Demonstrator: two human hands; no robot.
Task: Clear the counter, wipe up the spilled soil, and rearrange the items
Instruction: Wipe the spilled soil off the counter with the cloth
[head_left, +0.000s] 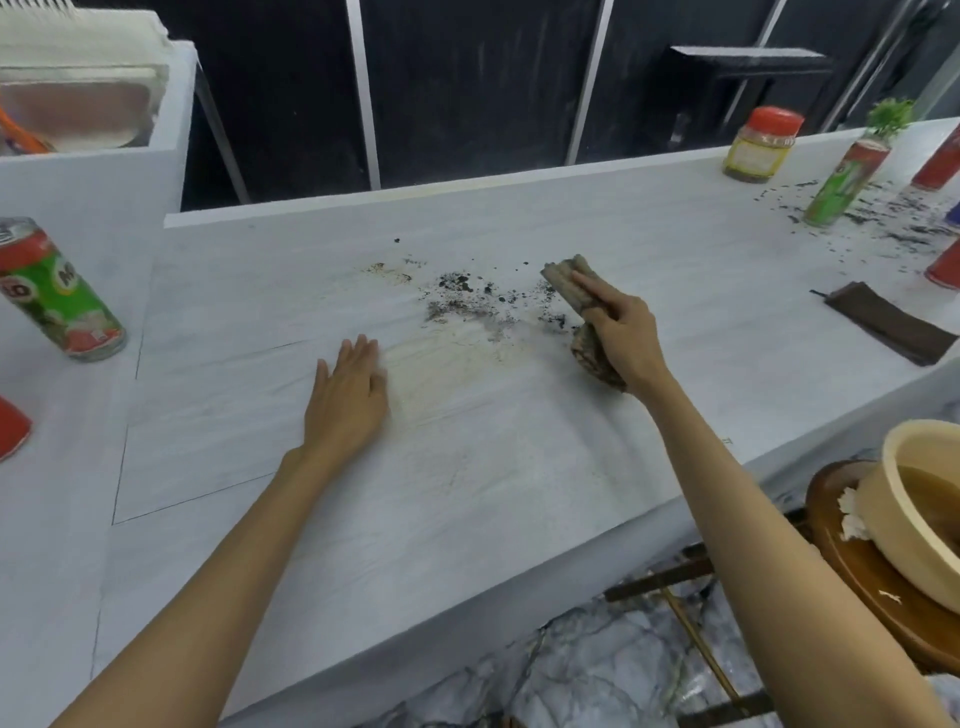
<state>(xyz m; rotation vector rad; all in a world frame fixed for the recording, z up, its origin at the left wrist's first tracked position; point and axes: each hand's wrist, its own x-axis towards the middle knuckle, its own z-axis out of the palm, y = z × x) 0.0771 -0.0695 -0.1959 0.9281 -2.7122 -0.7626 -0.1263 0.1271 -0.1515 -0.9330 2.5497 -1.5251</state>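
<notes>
Wiping is under way: a scatter of dark spilled soil (467, 299) lies near the middle of the pale white marbled counter (467, 493), with a faint brownish smear just in front of it. The right hand (621, 332) presses a soiled, bunched brown-grey cloth (576, 306) flat to the surface at the right edge of the scatter, fingers clamped over its top. The left hand (348, 400) lies open, palm down, holding nothing, bracing on the counter left of the smear. To do this step well, it seems best to sweep the cloth toward the soil in one direction, gathering crumbs into a heap instead of spreading them, then lift them away. Further out, a second patch of soil (893, 218) surrounds a green and red can with a small plant (852, 171) at far right, near a yellow jar with a red lid (761, 145). A folded dark brown cloth (888, 322) lies well apart to the right, and a green and red drink can (52, 291) stands at far left. A beige basin of murky water (919, 504) sits below the counter edge.
</notes>
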